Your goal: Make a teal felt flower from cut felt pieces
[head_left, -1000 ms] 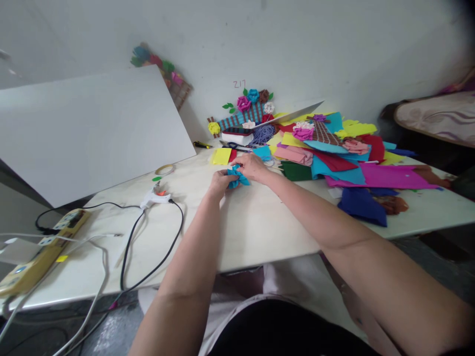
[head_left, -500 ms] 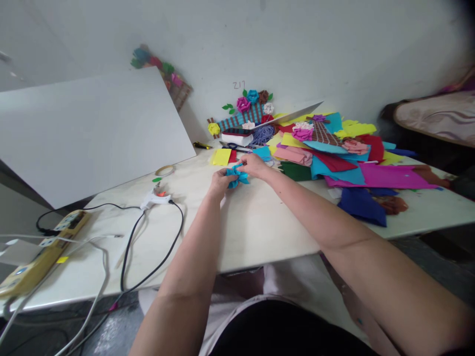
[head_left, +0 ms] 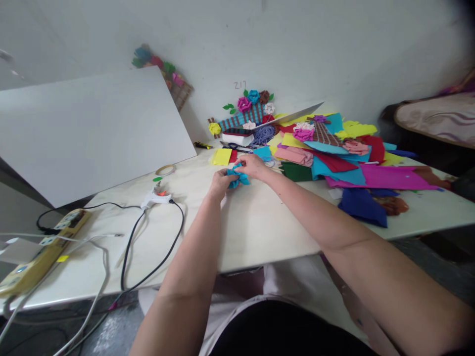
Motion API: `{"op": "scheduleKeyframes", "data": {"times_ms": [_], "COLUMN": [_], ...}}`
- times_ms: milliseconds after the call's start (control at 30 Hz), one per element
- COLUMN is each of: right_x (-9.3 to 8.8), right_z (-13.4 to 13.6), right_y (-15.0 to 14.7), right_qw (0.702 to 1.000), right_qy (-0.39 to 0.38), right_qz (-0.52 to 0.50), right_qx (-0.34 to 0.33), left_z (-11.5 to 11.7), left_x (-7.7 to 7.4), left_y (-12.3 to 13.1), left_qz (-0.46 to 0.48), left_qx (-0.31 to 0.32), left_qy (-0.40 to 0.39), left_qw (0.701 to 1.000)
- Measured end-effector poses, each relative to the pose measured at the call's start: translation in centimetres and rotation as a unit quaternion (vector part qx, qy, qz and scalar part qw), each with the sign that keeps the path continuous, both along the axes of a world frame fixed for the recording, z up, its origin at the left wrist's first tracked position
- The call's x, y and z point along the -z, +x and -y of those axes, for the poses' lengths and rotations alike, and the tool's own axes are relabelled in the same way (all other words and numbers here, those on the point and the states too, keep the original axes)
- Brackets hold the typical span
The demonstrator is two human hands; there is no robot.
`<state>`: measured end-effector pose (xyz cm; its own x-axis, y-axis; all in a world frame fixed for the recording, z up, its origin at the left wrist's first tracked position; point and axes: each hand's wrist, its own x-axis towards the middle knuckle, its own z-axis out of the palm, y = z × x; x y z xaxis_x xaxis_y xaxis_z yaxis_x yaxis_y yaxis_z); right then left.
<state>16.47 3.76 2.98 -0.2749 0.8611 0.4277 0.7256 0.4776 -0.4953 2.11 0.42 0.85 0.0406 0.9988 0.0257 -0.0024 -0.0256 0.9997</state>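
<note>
A blue paper flower with folded petals is held between my two hands above the table. My left hand grips it from the left side, thumb across the petals. From the upper right, the fingers of my right hand pinch at the flower's top edge; the fingertips partly cover the petals. Just beyond the hands lie a yellow paper square and a blue paper square. Finished paper flowers in several colours decorate a blue and brown woven piece at the wall.
A white glue gun with a black cord lies left of my hands, near a roll of tape. Farther left is a yellow power strip. A white board leans behind. Coloured paper, including a magenta sheet, is heaped on the right.
My right hand has shifted very slightly left over the flower. Both hands keep their hold, and the other things stay in place.
</note>
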Motion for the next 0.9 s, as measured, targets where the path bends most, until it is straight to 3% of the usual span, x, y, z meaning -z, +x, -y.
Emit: {"op": "scheduleKeyframes", "data": {"times_ms": [500,767,900], "right_x": [-0.22,0.30,0.10], "right_z": [0.15,-0.54,-0.30], "right_y": [-0.22,-0.12,0.19], "right_qw": [1.000,0.988,0.980], "right_qy": [-0.005,0.134,0.156], "right_qz": [-0.003,0.060,0.088], "right_qx": [-0.010,-0.052,-0.092], "left_z": [-0.18,-0.49,-0.20], "left_x": [0.11,0.53,0.43], "left_y": [0.13,-0.09,-0.09], "left_qz": [-0.004,0.023,0.026], "left_qx": [-0.005,0.030,0.037], "left_qy": [0.000,-0.029,-0.044], "left_qw": [1.000,0.999,0.998]}}
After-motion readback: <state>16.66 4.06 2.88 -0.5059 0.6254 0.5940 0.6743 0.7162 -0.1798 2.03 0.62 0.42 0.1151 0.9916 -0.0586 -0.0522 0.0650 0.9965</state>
